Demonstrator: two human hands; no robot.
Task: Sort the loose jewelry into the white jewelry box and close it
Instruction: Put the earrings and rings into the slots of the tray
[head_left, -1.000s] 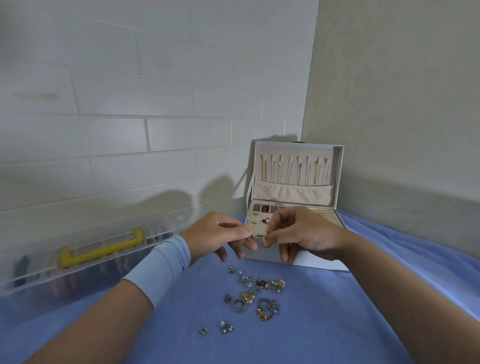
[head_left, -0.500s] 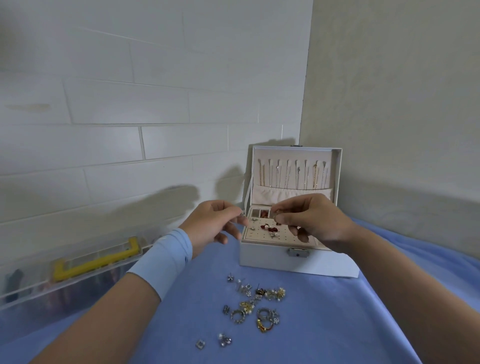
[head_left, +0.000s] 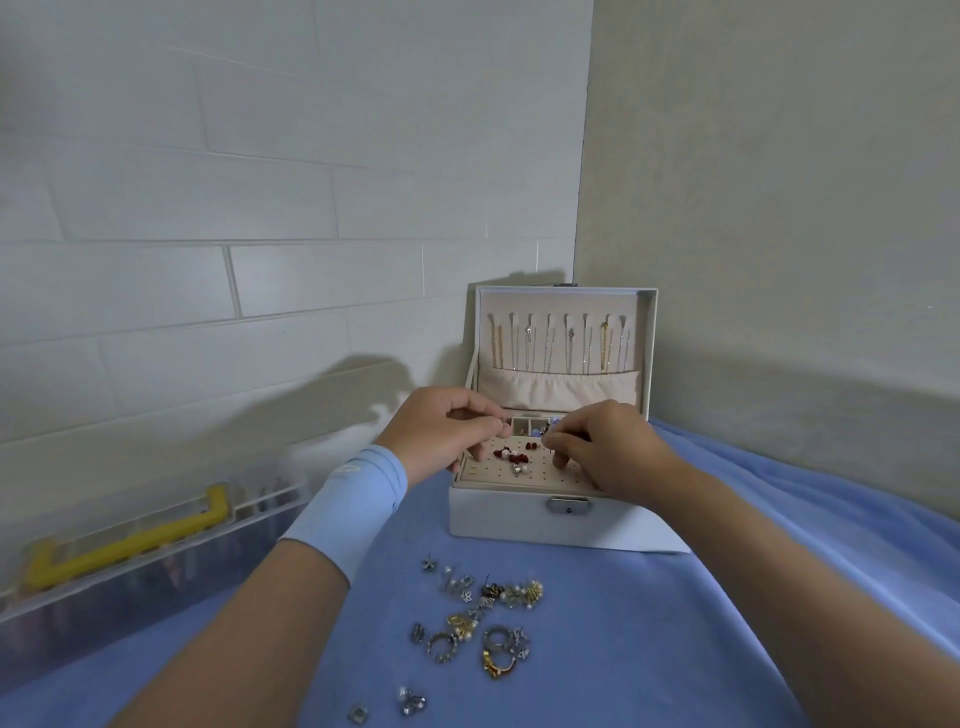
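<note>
The white jewelry box (head_left: 498, 519) stands open on the blue cloth, its lid (head_left: 647, 332) upright with several chains (head_left: 561, 348) hanging inside. Red and pearl earrings (head_left: 514, 458) sit on its perforated tray. Over the tray's left side, my left hand (head_left: 441, 431) hovers with fingertips pinched; what they hold is too small to tell. Over the right side, my right hand (head_left: 602, 447) pinches a small earring. Loose jewelry (head_left: 483, 613), rings and studs, lies scattered in front of the box.
A clear plastic case with a yellow handle (head_left: 130, 540) lies along the tiled wall at the left. The blue cloth (head_left: 701, 649) covers the surface. The box sits in the corner where two walls meet.
Both hands have moved from in front of the box to above its earring tray and drawn slightly apart. The camera view has shifted, so the box sits lower in frame.
</note>
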